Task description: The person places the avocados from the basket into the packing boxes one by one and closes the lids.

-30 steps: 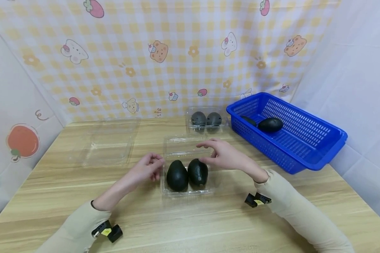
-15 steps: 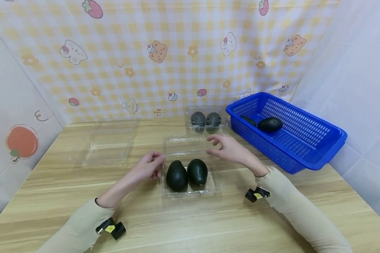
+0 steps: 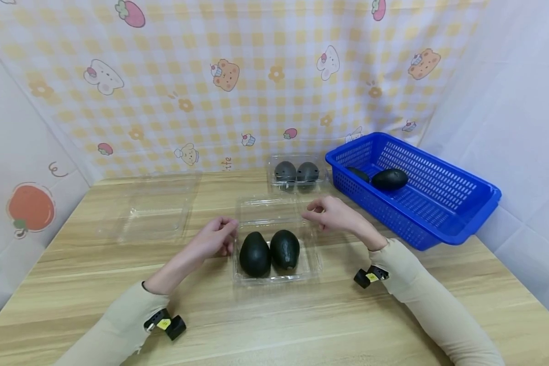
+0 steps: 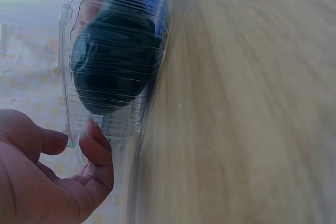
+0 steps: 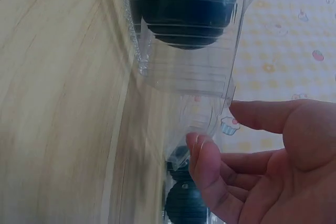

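A clear plastic clamshell box [image 3: 308, 259] lies with its lid [image 3: 269, 209] folded back. Two dark green avocados, the left one [image 3: 255, 255] and the right one [image 3: 285, 249], sit side by side in its base. My left hand [image 3: 216, 236] pinches the box's left rim near the hinge, thumb and index finger on either side in the left wrist view. At the hinge's right end is my right hand [image 3: 333, 213], fingers curled. In the right wrist view its thumb [image 5: 262, 115] is right at the rim corner and its fingertips are lower, beside the lid; I cannot tell whether they grip.
Behind stands a closed clear box [image 3: 322, 178] holding two avocados. A blue basket [image 3: 439, 229] at the right holds an avocado [image 3: 390, 179] and another partly hidden one. Another open clear box [image 3: 153, 226] lies at the left on the wooden table [image 3: 274, 325].
My right hand has left the right avocado, moved right to the hinge side of the box, and curled its fingers. My left hand has stayed at the left rim, shifting slightly.
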Action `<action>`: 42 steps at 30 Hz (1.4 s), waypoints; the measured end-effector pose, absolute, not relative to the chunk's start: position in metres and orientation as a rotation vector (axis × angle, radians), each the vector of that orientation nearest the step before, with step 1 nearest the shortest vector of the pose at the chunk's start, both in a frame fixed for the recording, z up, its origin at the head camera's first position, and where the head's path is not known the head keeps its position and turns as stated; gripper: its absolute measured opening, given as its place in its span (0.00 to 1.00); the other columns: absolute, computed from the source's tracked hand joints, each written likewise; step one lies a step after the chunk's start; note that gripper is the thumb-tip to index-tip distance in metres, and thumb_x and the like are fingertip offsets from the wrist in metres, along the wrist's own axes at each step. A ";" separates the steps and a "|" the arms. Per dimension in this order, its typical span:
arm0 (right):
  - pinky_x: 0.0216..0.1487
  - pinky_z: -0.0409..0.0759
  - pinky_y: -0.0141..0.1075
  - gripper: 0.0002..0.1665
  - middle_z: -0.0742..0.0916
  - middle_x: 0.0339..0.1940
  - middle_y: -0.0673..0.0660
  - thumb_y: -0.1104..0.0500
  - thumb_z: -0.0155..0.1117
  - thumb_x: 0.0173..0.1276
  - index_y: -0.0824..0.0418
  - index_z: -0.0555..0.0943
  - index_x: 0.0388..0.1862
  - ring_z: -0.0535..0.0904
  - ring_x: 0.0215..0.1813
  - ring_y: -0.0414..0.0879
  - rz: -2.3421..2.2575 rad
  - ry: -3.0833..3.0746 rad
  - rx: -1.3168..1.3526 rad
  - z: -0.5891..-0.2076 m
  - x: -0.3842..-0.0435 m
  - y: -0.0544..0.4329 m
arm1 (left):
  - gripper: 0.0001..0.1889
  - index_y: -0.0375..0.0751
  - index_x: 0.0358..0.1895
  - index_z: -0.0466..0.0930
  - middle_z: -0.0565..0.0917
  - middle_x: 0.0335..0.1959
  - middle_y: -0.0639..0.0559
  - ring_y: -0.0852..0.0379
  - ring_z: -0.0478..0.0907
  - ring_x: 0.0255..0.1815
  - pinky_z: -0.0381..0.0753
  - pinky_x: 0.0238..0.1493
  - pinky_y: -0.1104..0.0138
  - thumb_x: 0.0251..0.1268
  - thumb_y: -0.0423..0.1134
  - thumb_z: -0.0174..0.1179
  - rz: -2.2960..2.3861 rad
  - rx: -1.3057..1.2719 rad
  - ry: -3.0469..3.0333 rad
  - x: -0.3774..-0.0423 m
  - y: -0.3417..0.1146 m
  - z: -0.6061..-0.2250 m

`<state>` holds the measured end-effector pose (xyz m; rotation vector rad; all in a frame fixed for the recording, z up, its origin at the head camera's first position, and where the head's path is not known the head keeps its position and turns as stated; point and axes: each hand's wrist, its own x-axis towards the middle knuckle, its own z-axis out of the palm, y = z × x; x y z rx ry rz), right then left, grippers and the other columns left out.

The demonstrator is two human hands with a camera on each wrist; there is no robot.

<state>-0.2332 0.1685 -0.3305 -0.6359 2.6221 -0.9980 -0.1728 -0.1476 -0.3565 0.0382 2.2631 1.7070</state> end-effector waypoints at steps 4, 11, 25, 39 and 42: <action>0.25 0.74 0.33 0.14 0.82 0.19 0.56 0.55 0.61 0.76 0.66 0.85 0.42 0.77 0.22 0.46 -1.023 2.582 -0.654 -0.332 -0.236 0.170 | 0.21 0.25 0.64 0.62 0.76 0.42 0.43 0.58 0.74 0.28 0.75 0.27 0.72 0.83 0.41 0.47 1.716 0.043 2.257 -0.176 -0.149 -0.358; 0.27 0.79 0.35 0.15 0.82 0.21 0.52 0.57 0.61 0.76 0.70 0.84 0.46 0.78 0.24 0.42 -1.136 2.479 -0.632 -0.339 -0.240 0.172 | 0.21 0.25 0.63 0.64 0.77 0.38 0.45 0.59 0.74 0.28 0.76 0.28 0.72 0.81 0.40 0.50 1.737 0.082 2.240 -0.178 -0.151 -0.358; 0.30 0.84 0.35 0.14 0.86 0.27 0.58 0.66 0.60 0.75 0.77 0.75 0.51 0.82 0.26 0.43 -1.339 2.239 -0.497 -0.340 -0.240 0.172 | 0.17 0.26 0.59 0.63 0.78 0.35 0.47 0.59 0.75 0.28 0.77 0.29 0.73 0.80 0.36 0.52 1.754 0.111 2.205 -0.179 -0.155 -0.358; 0.29 0.84 0.34 0.17 0.86 0.28 0.60 0.67 0.60 0.74 0.77 0.69 0.53 0.83 0.26 0.45 -1.360 2.138 -0.513 -0.336 -0.235 0.176 | 0.13 0.28 0.55 0.64 0.77 0.32 0.49 0.60 0.74 0.27 0.77 0.28 0.72 0.79 0.34 0.53 1.747 0.157 2.182 -0.176 -0.158 -0.355; 0.30 0.85 0.35 0.17 0.86 0.28 0.60 0.68 0.60 0.74 0.78 0.68 0.54 0.83 0.27 0.45 -1.352 2.128 -0.519 -0.335 -0.235 0.176 | 0.12 0.29 0.54 0.64 0.77 0.31 0.49 0.60 0.74 0.26 0.77 0.28 0.72 0.79 0.34 0.52 1.748 0.164 2.173 -0.176 -0.159 -0.354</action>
